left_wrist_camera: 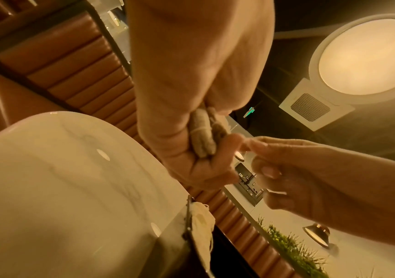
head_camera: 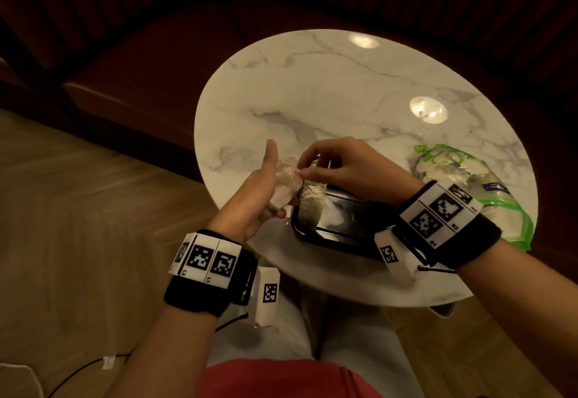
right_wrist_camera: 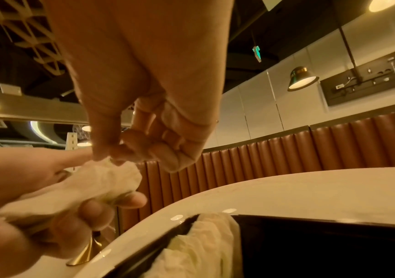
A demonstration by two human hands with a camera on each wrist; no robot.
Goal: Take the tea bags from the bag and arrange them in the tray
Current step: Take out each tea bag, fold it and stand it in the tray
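My left hand point(head_camera: 266, 191) grips a bunch of white tea bags point(head_camera: 286, 183) over the table's left edge, thumb raised. In the left wrist view the tea bags point(left_wrist_camera: 202, 135) show squeezed inside the curled fingers. My right hand point(head_camera: 331, 164) pinches the top of that bunch with thumb and forefinger; the right wrist view shows the pinch on the crumpled white tea bags point(right_wrist_camera: 106, 180). Just below the hands lies a black tray point(head_camera: 341, 225) with tea bags point(head_camera: 311, 205) at its left end. The clear plastic bag point(head_camera: 463, 175) with green trim lies at the table's right side.
The round white marble table point(head_camera: 328, 91) has bare surface at the back. A padded red-brown bench point(head_camera: 150, 63) curves behind it. Wooden floor point(head_camera: 78, 210) with a cable lies to the left. My legs are under the table's near edge.
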